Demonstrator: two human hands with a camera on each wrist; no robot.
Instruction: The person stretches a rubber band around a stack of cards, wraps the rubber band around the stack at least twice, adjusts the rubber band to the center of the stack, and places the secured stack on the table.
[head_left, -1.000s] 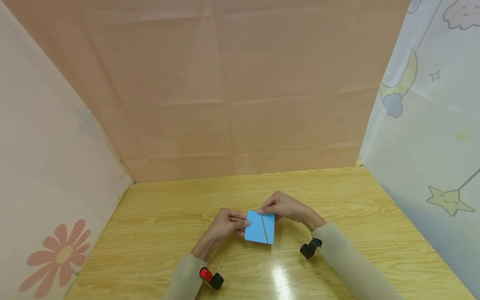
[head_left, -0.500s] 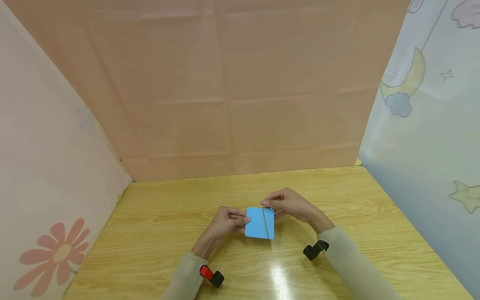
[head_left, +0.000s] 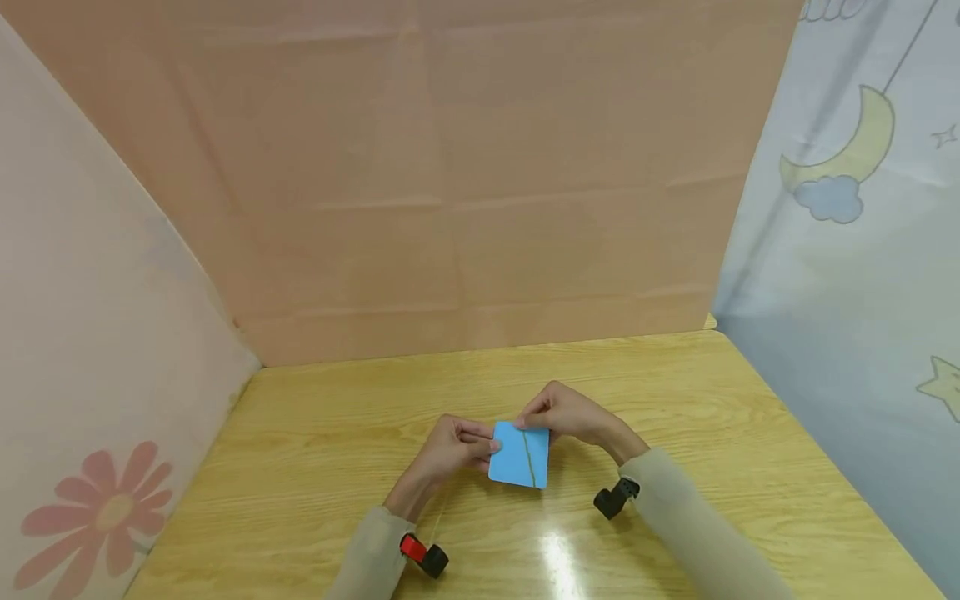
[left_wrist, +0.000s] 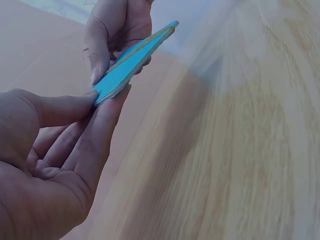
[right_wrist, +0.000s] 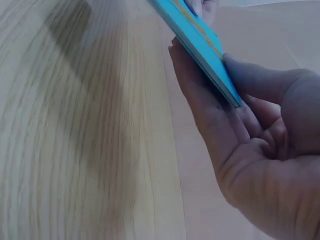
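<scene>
A thin, square, light-blue stack with rounded corners is held above the wooden table, and looks like layered cards. A yellowish-brown rubber band runs slantwise across its face, right of the middle. My left hand pinches the left edge, thumb on the face and fingers behind. At the top edge, my right hand pinches the stack with its thumb beside the band's upper end. In the left wrist view the blue stack shows edge-on, layered at its side. The right wrist view shows the band near the right thumb.
The wood-grain table carries a bright light reflection in front of the hands. A peach cloth hangs behind it, with printed cloth walls at the sides. Small cameras are strapped on both wrists.
Half a second ago the right thumb and fingers were lifted at the stack's top edge; now they pinch it again. The stack has dipped slightly. The left hand keeps its hold.
</scene>
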